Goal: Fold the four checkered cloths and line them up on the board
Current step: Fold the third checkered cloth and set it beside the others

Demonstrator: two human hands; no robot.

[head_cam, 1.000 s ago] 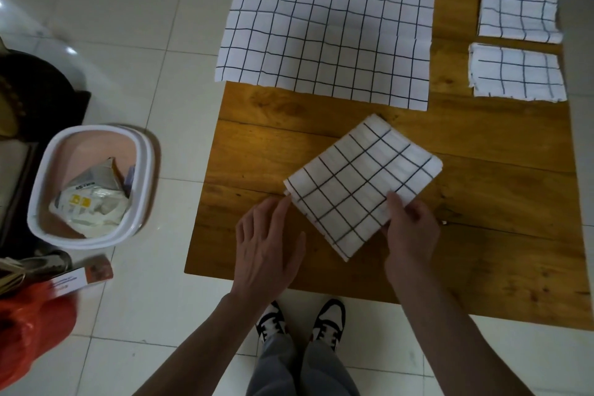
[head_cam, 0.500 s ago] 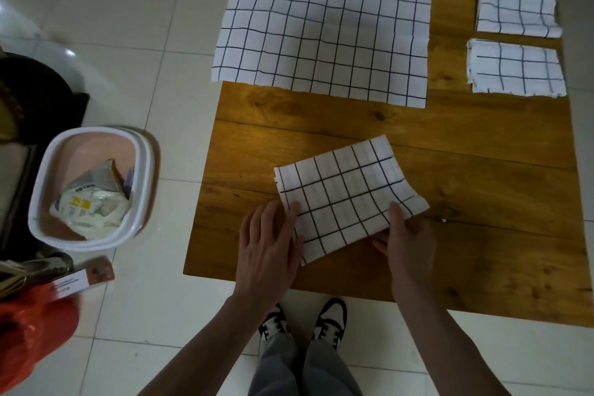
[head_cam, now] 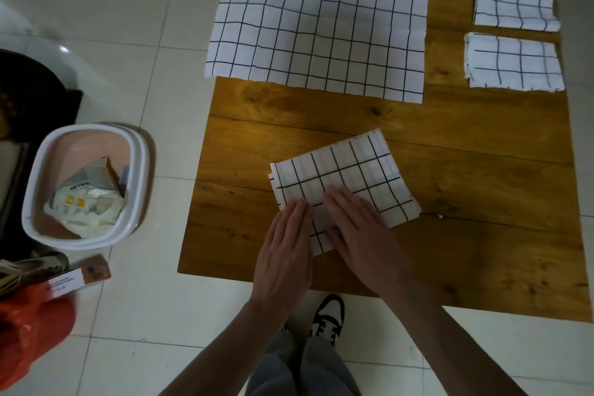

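A wooden board (head_cam: 482, 202) lies on the tiled floor. On its near middle sits a folded white checkered cloth (head_cam: 350, 170). My left hand (head_cam: 284, 254) and my right hand (head_cam: 360, 231) both press flat on the cloth's near part, fingers straight. A large unfolded checkered cloth (head_cam: 318, 22) is spread over the board's far left corner and hangs past its edge. Two small folded cloths lie at the far right, one (head_cam: 516, 3) behind the other (head_cam: 514, 63).
A white bin (head_cam: 38, 177) with wrappers inside stands on the floor to the left of the board. A red bag (head_cam: 29, 328) and a small box (head_cam: 77, 278) lie at the near left. My shoes (head_cam: 328, 318) are at the board's near edge.
The cloth has turned from a diagonal lie to nearly square with the board. Both hands have moved from its near corners onto its top, pressing flat side by side.
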